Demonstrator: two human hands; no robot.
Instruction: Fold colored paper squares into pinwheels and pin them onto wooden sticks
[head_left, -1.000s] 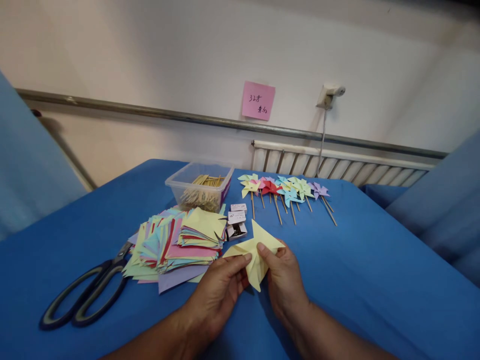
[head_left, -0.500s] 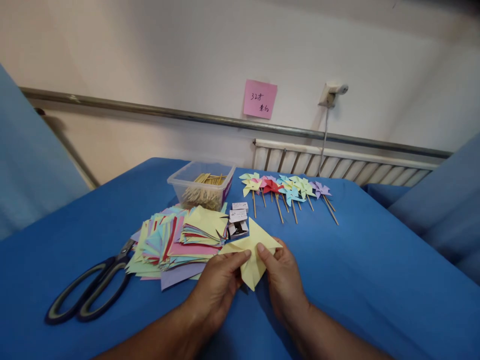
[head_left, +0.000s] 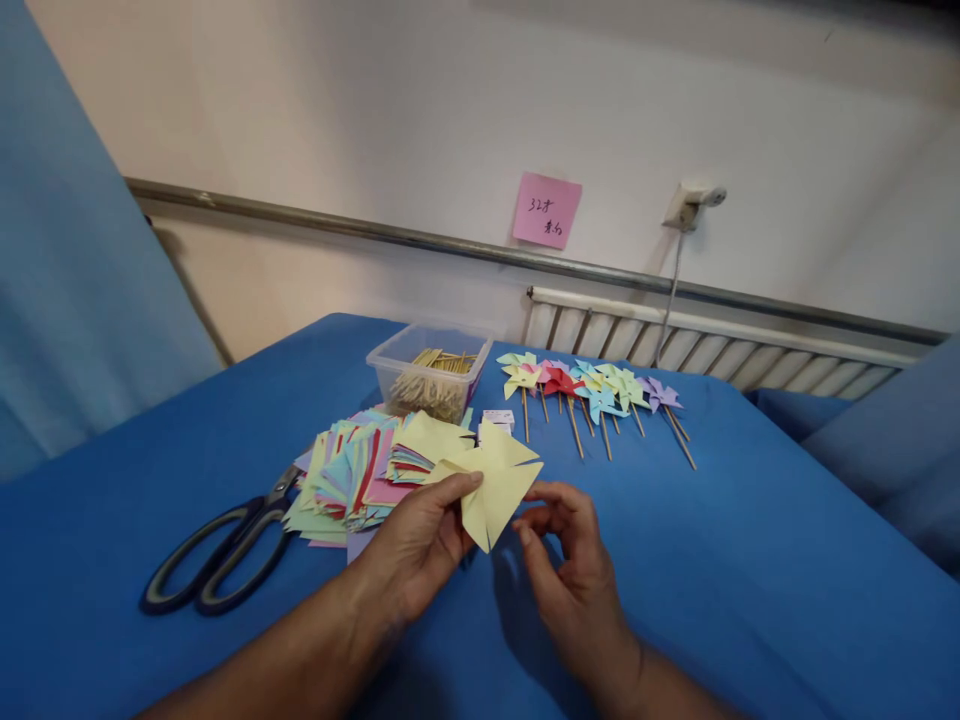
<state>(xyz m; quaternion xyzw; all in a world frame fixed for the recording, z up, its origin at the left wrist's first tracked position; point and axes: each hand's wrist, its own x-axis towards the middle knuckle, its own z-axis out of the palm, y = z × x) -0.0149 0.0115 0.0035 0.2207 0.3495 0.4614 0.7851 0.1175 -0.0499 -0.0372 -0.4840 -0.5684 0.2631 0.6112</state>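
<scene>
Two hands, one yellow paper sheet point(head_left: 491, 485).
Left hand point(head_left: 420, 545) pinches it – right hand point(head_left: 574, 560) loosely curled, empty, just beside.

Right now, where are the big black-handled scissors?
Head view: the black-handled scissors lie flat on the blue tablecloth, left of the stack of coloured paper squares and the left hand.

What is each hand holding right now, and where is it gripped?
The left hand pinches the yellow paper pinwheel near its middle, thumb on top. The right hand holds nothing, its fingers curled just beside the paper.
</scene>
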